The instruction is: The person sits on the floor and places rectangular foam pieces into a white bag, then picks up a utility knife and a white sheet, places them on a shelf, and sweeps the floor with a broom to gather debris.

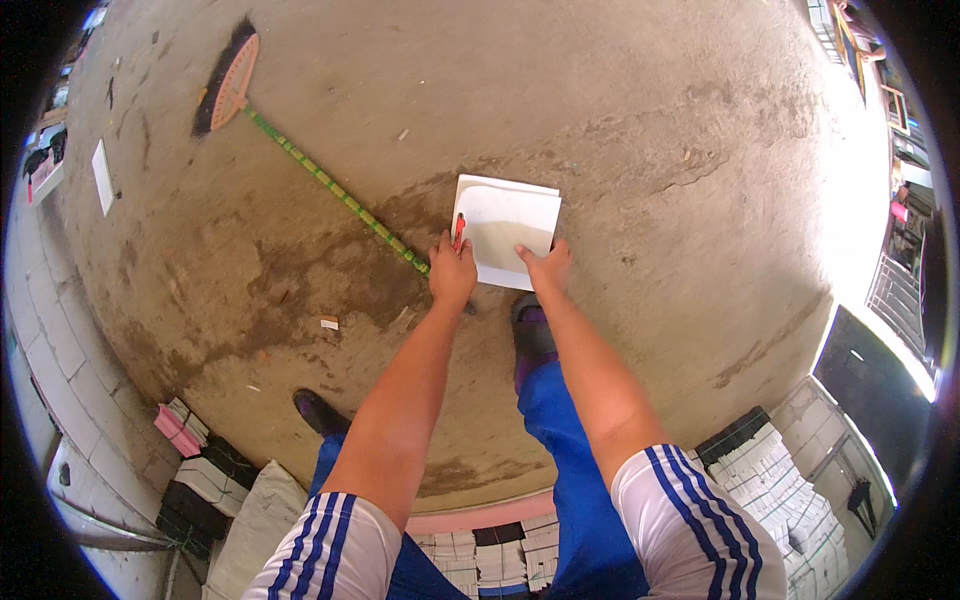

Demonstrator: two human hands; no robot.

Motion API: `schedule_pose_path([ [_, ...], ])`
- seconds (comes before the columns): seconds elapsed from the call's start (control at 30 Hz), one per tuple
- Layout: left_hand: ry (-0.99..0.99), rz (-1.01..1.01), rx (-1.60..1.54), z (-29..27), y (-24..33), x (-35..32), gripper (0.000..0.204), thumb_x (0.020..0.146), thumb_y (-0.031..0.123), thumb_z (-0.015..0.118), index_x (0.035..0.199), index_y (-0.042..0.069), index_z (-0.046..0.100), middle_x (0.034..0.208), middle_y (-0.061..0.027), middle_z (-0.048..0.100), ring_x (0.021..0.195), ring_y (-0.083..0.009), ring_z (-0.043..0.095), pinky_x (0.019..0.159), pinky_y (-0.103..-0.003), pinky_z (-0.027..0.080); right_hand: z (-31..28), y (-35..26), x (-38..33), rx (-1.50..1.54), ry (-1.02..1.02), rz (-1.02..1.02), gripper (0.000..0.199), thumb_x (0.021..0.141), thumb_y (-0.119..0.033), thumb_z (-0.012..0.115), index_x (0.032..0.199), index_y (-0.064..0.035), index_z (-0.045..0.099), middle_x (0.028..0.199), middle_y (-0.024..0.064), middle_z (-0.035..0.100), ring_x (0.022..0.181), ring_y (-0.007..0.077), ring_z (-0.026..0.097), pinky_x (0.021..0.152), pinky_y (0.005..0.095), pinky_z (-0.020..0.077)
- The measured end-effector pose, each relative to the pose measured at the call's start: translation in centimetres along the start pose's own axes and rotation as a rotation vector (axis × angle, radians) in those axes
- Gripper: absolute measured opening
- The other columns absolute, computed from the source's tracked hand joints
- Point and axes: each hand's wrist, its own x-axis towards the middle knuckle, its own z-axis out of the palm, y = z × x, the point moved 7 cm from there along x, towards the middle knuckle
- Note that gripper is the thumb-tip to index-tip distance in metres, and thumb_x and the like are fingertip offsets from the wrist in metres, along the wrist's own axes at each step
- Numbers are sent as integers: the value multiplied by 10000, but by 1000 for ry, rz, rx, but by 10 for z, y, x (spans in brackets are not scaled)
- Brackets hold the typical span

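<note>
A stack of white paper sheets (505, 228) is held out in front of me, above the concrete floor. My left hand (453, 268) grips its lower left edge. Under the left fingers, along the same edge, sits a slim red tool (459, 230) with dark parts; whether it is a cutter or a pen I cannot make out. At the lower right corner my right hand (548, 268) is closed on the paper, thumb on top and the other fingers underneath. A green-handled broom (335, 187) with a pink head lies beyond my left hand.
Stacks of bundled white paper stand behind my legs and at the lower right (775, 480). More bundles and a white sack (262, 520) are at the lower left, near a block wall (60, 340). A white strip (103, 177) lies at the far left.
</note>
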Motion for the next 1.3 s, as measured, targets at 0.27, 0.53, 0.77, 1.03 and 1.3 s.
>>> schedule_pose_path([
  [0.27,5,-55,-280,-83,-32,-68,599,891,392,736,1212,-83,565,1166,-300,647,1090,-386,657,925,-465,495,-32,-71,-83,375,-250,-178,637,872,-317,776,1316,40,493,1244,230,640,1149,331,621,998,431,458],
  [0.53,7,-88,-993,-274,-95,-200,608,927,254,738,1425,14,484,1190,-82,665,1012,-173,628,863,-336,490,-38,-179,-273,170,-405,-418,625,962,-308,672,1434,29,439,1347,220,601,1263,317,564,1073,400,403],
  [0.77,236,-235,-1317,-463,-203,-311,229,918,238,759,865,97,587,570,48,468,404,-89,411,376,-289,326,25,-294,-489,110,-647,-578,487,998,-272,619,1386,6,522,1309,194,633,1213,276,586,1040,379,423],
  [1.03,447,-244,-1595,-606,-387,-409,218,914,187,752,1026,80,598,617,36,508,435,-85,434,393,-277,341,159,-338,-698,-22,-772,-831,501,988,-288,638,1380,-7,501,1278,157,621,1131,261,617,931,373,503],
  [1.3,818,-375,-1692,-703,-576,-526,588,951,189,695,1445,98,389,1095,-70,572,599,-68,494,466,-267,370,282,-361,-992,-316,-1225,-652,437,1008,-249,595,1393,-57,520,954,80,692,653,157,636,451,303,475],
])
